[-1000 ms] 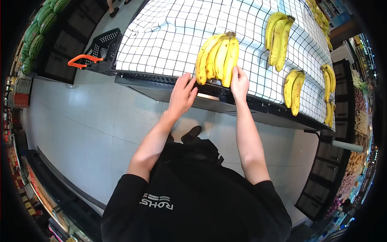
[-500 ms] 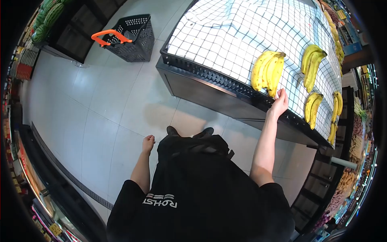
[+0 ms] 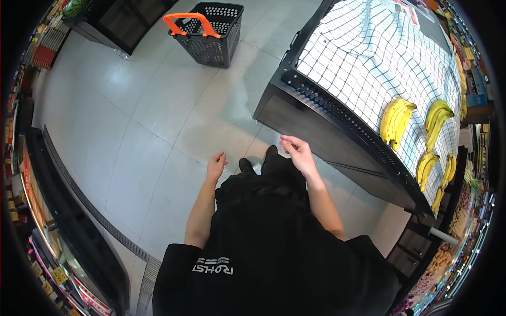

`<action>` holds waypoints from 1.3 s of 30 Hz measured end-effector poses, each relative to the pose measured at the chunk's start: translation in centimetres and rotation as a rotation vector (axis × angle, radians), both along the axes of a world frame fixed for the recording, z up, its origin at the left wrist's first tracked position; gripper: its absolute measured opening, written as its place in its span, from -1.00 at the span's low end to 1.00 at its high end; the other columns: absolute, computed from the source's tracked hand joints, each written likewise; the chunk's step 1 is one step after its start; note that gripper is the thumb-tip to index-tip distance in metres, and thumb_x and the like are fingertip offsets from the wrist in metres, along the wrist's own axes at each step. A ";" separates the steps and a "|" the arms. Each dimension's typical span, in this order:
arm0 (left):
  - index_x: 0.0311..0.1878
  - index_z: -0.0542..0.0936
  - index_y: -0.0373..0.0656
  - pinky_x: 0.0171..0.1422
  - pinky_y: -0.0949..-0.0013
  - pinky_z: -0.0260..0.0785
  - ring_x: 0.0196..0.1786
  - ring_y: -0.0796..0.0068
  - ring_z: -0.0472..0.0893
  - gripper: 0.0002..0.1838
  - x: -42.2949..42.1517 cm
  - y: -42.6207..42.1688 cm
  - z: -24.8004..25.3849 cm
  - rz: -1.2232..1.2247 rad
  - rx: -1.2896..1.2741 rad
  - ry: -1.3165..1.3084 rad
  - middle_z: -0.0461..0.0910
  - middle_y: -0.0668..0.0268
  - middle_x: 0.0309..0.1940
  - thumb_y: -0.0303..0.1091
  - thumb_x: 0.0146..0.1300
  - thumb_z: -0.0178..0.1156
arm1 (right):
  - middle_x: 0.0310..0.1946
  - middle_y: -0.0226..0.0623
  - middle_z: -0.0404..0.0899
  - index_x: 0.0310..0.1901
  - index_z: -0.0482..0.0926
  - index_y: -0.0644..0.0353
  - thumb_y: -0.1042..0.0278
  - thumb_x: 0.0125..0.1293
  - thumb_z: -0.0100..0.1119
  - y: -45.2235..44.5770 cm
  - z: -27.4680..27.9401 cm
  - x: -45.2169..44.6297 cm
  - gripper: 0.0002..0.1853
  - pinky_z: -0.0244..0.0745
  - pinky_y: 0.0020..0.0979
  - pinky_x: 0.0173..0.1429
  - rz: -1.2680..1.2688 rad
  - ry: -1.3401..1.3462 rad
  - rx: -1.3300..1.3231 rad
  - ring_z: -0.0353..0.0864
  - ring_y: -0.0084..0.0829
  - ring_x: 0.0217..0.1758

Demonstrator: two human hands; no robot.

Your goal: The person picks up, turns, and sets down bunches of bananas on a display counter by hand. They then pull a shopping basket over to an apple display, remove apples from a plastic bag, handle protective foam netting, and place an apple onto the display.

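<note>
Nearby, bananas (image 3: 396, 122) were borne on checked cloth (image 3: 358, 58), a basket (image 3: 208, 51) was set on the floor (image 3: 142, 105); left hand (image 3: 216, 165) and right hand (image 3: 298, 152) were held loosely open.

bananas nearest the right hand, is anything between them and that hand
Yes, the display stand's edge: its black perforated rim and dark side panel lie between the right hand and the nearest bananas, which rest on the checked cloth. No loose object is visible between them.
</note>
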State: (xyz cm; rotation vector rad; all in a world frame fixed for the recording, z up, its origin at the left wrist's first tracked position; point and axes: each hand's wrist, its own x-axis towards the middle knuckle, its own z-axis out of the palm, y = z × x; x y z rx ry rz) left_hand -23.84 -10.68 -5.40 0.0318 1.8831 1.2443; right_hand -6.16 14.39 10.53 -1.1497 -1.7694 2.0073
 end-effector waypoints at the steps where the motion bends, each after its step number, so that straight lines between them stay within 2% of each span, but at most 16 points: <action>1: 0.23 0.49 -0.40 -0.08 0.44 0.49 -0.19 0.42 0.68 -0.49 -0.3 -0.4 0.1 0.007 0.014 0.007 0.64 0.15 -0.13 -0.17 0.39 0.11 | -0.16 -0.29 0.67 0.10 0.56 0.42 0.31 0.40 0.17 -0.1 0.0 -1.1 -0.64 0.50 -0.49 0.01 0.066 -0.013 -0.003 0.62 -0.54 -0.13; 11: 0.15 0.54 -0.37 -0.19 0.38 0.51 -0.26 0.35 0.68 -0.54 -1.0 -12.4 -5.9 0.212 -0.233 -0.165 0.64 0.12 -0.20 -0.20 0.33 0.13 | -0.21 -0.33 0.68 0.06 0.59 0.41 0.27 0.39 0.18 1.9 -1.3 -14.4 -0.63 0.48 -0.54 -0.06 0.211 0.014 -0.008 0.63 -0.56 -0.16; 15: 0.16 0.53 -0.37 -0.16 0.37 0.52 -0.24 0.34 0.67 -0.53 -5.3 -11.7 -4.5 0.310 -0.269 -0.170 0.64 0.09 -0.19 -0.20 0.33 0.12 | -0.20 -0.32 0.68 0.06 0.58 0.41 0.27 0.40 0.16 5.9 -2.4 -22.2 -0.64 0.46 -0.53 -0.09 0.145 0.071 -0.034 0.64 -0.56 -0.16; 19: 0.26 0.46 -0.34 -0.12 0.38 0.50 -0.14 0.37 0.66 -0.48 -12.7 -8.0 -1.9 0.416 -0.216 -0.191 0.63 0.10 -0.08 -0.16 0.37 0.10 | -0.27 -0.35 0.68 0.07 0.60 0.37 0.24 0.36 0.17 11.7 -3.8 -32.6 -0.62 0.44 -0.55 -0.18 0.099 0.079 0.103 0.62 -0.60 -0.22; 20: 0.30 0.43 -0.31 -0.09 0.36 0.47 -0.08 0.37 0.65 -0.46 -14.9 -7.1 -1.3 0.395 -0.232 -0.189 0.61 0.11 -0.01 -0.13 0.39 0.08 | -0.28 -0.32 0.69 0.07 0.60 0.38 0.22 0.35 0.19 13.3 -4.5 -35.6 -0.60 0.46 -0.51 -0.17 0.113 0.068 0.158 0.63 -0.56 -0.22; 24: 0.31 0.43 -0.30 0.06 0.29 0.43 0.01 0.35 0.64 -0.45 -23.2 -3.2 3.3 0.393 -0.143 -0.043 0.60 0.13 0.02 -0.09 0.41 0.09 | -0.26 -0.18 0.71 0.09 0.57 0.41 0.15 0.29 0.22 17.9 -6.4 -47.1 -0.51 0.52 -0.40 -0.09 0.117 0.110 0.356 0.67 -0.41 -0.20; 26: 0.31 0.42 -0.30 0.06 0.29 0.43 0.01 0.35 0.64 -0.45 -26.3 -2.1 4.7 0.440 -0.137 -0.020 0.60 0.12 0.03 -0.09 0.41 0.09 | -0.06 0.00 0.65 0.20 0.49 0.40 0.13 0.24 0.25 18.9 -4.6 -51.9 -0.41 0.48 -0.30 0.15 0.222 -0.037 0.441 0.64 -0.21 0.04; 27: 0.31 0.42 -0.30 0.07 0.28 0.43 0.01 0.34 0.64 -0.45 -27.4 -1.7 5.2 0.483 -0.122 0.005 0.60 0.12 0.04 -0.09 0.41 0.08 | -0.06 0.00 0.65 0.20 0.49 0.40 0.13 0.24 0.25 19.4 -5.2 -54.0 -0.41 0.48 -0.30 0.15 0.234 -0.039 0.438 0.64 -0.21 0.04; 29: 0.33 0.40 -0.29 0.07 0.27 0.44 0.02 0.33 0.64 -0.44 -29.0 -1.5 5.4 0.504 -0.126 -0.006 0.59 0.12 0.05 -0.10 0.42 0.09 | 0.17 0.07 0.51 0.31 0.37 0.37 0.13 0.19 0.26 20.2 -6.9 -57.7 -0.29 0.34 -0.25 0.36 0.295 -0.112 0.782 0.46 -0.10 0.29; 30: 0.33 0.40 -0.29 0.06 0.27 0.44 0.02 0.33 0.64 -0.44 -29.3 -1.7 5.1 0.524 -0.139 -0.021 0.59 0.13 0.05 -0.09 0.42 0.09 | 0.30 0.07 0.38 0.36 0.29 0.35 0.13 0.15 0.28 20.2 -6.5 -59.1 -0.21 0.20 -0.23 0.47 0.326 -0.116 0.742 0.30 -0.09 0.42; 33: 0.32 0.40 -0.28 0.03 0.29 0.45 0.01 0.35 0.64 -0.45 -29.0 -2.8 4.7 0.576 -0.185 -0.082 0.59 0.13 0.04 -0.09 0.43 0.08 | 0.24 0.08 0.44 0.34 0.32 0.37 0.15 0.12 0.30 20.7 -6.7 -62.1 -0.22 0.25 -0.25 0.44 0.421 -0.118 0.757 0.36 -0.07 0.38; 34: 0.32 0.41 -0.27 0.01 0.30 0.45 0.00 0.35 0.64 -0.46 -28.9 -3.2 4.6 0.603 -0.207 -0.121 0.59 0.14 0.04 -0.09 0.43 0.08 | 0.12 0.05 0.55 0.26 0.44 0.26 0.18 0.08 0.33 20.8 -7.2 -62.9 -0.31 0.35 -0.21 0.35 0.447 -0.149 0.743 0.47 -0.07 0.28; 35: 0.32 0.41 -0.27 0.01 0.30 0.45 0.00 0.35 0.64 -0.46 -28.9 -3.7 4.6 0.602 -0.209 -0.121 0.59 0.14 0.04 -0.09 0.43 0.08 | 0.12 0.05 0.55 0.26 0.44 0.26 0.18 0.08 0.33 21.1 -7.6 -63.3 -0.31 0.35 -0.21 0.35 0.446 -0.149 0.740 0.47 -0.07 0.28; 37: 0.30 0.42 -0.25 -0.05 0.34 0.46 -0.05 0.39 0.65 -0.49 -29.1 -5.0 4.1 0.636 -0.266 -0.195 0.60 0.16 0.02 -0.10 0.44 0.07 | -0.03 0.00 0.63 0.12 0.53 0.16 0.19 0.06 0.34 21.4 -7.6 -63.9 -0.45 0.44 -0.16 0.21 0.538 -0.221 0.636 0.57 -0.05 0.13; 38: 0.29 0.43 -0.24 -0.09 0.37 0.46 -0.09 0.42 0.65 -0.50 -29.5 -5.7 3.6 0.648 -0.273 -0.186 0.60 0.17 0.00 -0.11 0.44 0.06 | -0.10 -0.02 0.65 0.01 0.54 0.13 0.18 0.08 0.32 21.8 -9.5 -64.3 -0.55 0.48 -0.13 0.12 0.542 -0.175 0.716 0.62 -0.04 0.04; 39: 0.29 0.43 -0.24 -0.09 0.37 0.46 -0.09 0.42 0.65 -0.50 -30.3 -6.0 3.7 0.641 -0.274 -0.187 0.60 0.17 0.00 -0.11 0.44 0.06 | -0.10 -0.02 0.65 0.01 0.54 0.13 0.18 0.08 0.32 21.8 -10.0 -64.6 -0.55 0.48 -0.13 0.12 0.536 -0.179 0.715 0.62 -0.04 0.04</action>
